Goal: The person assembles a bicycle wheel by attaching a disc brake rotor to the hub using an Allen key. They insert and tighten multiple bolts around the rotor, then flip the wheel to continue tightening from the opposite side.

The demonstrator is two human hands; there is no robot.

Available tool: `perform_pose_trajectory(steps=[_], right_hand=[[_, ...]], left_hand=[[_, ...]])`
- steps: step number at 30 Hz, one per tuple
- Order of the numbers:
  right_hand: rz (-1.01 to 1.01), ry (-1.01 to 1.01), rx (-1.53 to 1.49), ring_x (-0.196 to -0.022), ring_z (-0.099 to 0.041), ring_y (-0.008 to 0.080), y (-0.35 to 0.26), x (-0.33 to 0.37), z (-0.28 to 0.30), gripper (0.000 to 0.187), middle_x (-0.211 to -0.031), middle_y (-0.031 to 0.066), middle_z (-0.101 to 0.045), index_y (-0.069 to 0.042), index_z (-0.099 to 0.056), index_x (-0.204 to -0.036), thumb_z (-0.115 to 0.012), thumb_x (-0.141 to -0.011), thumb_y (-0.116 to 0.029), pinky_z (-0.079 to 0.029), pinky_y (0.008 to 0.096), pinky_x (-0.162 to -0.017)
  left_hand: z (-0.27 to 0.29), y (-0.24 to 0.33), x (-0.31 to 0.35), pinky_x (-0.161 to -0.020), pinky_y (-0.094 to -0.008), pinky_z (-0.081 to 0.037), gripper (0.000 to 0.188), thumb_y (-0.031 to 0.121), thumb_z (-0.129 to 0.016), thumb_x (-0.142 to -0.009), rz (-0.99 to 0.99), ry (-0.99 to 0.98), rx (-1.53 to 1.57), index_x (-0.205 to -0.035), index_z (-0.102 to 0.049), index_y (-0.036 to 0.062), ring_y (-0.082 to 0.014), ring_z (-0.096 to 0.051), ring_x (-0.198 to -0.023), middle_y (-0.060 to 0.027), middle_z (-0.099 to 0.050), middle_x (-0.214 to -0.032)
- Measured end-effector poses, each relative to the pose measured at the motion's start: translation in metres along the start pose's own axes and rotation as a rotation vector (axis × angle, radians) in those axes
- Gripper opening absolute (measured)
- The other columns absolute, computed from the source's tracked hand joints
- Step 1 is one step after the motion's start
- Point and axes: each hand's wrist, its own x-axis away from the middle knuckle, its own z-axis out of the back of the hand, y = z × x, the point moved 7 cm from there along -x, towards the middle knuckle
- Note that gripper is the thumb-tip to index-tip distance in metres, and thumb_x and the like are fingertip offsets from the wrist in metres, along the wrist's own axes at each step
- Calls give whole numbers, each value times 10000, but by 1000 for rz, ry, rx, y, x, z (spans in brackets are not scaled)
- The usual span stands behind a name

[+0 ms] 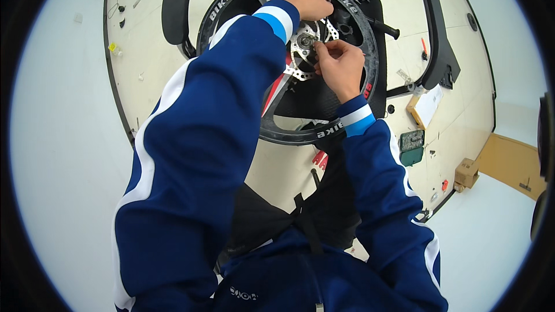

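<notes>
A black bicycle wheel with white and red lettering and red-and-white spoke accents lies flat before me. At its middle sits a silver disc brake rotor around the hub. My left hand is closed over the rotor's far side, fingers curled down; a thin dark piece shows below them, too small to name. My right hand is closed in a pinch at the right edge of the hub, thumb and forefinger together. Whatever lies between its fingertips is too small to make out.
Beneath the wheel is a black office chair, with armrests on both sides. On the floor to the right lie a white-topped box, an open green tool case and a small cardboard box. Small parts are scattered on the tiles.
</notes>
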Motion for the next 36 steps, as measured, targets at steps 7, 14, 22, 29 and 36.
perform_pose_trajectory(steps=[7, 14, 22, 29, 36], right_hand=[[-48, -82, -111, -527, -691, 153, -4, 0, 0, 223, -657, 105, -698, 93, -689, -815, -735, -892, -111, -555, 259, -498], [127, -40, 131, -541, -701, 203, -20, 3, -4, 208, -664, 139, -714, 72, -700, -783, -738, -852, -121, -550, 301, -550], [282, 73, 233, -551, -691, 253, -20, 10, 0, 197, -636, 158, -689, 59, -687, -740, -741, -817, -114, -536, 333, -581], [275, -13, 178, -490, -614, 167, -19, 6, -1, 207, -584, 115, -651, 54, -670, -723, -739, -826, -112, -468, 300, -519], [307, -160, 211, -492, -592, 181, -14, -7, -1, 238, -582, 120, -627, 39, -663, -731, -760, -824, -157, -462, 311, -514]], left_hand=[[-4, -19, 0, -776, -338, -577, 347, 224, -721, -831, 49, -10, 6, -1075, -753, -21, -214, -737, -742, -152, -761, -849], [-13, -55, -5, -691, -327, -583, 321, 158, -688, -854, 68, 28, 151, -1112, -735, -27, -205, -728, -717, -159, -752, -880], [-5, -4, 14, -663, -392, -613, 269, 92, -587, -881, -181, -119, -15, -1091, -738, 17, -279, -730, -741, -169, -745, -961], [12, 12, 26, -905, -393, -541, 209, 70, -647, -929, -530, -123, -320, -1123, -711, 24, -324, -684, -989, -138, -707, -1041], [29, -4, 36, -892, -397, -519, 201, 142, -720, -893, -564, -95, -400, -1062, -734, 35, -310, -645, -1010, -100, -640, -1033]])
